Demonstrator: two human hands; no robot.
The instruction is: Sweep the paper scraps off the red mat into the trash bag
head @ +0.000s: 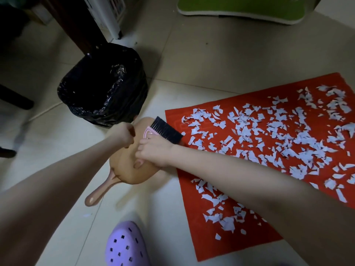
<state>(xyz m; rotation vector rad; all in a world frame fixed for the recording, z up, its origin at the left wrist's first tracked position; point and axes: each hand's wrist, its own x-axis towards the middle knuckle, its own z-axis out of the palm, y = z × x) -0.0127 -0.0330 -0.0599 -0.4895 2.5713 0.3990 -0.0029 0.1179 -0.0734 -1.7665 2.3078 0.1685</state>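
A red mat (172, 119) lies on the tiled floor at the right, strewn with several pale paper scraps (269, 135). A black trash bag (107, 87) lines an open bin at the upper left of the mat. Between bin and mat a tan dustpan (126, 173) lies on the floor, its handle pointing toward me. My right hand (155, 152) grips a pink brush with black bristles (167, 129) over the dustpan, at the mat's left edge. My left hand (124, 135) is curled at the dustpan's far left rim and seems to hold it.
A purple clog (124, 246) is at the bottom centre. A dark table leg (76, 22) and a white slatted unit (107, 12) stand behind the bin. A green cushion (240, 6) lies at the top right. Dark furniture feet (15, 98) are at the left.
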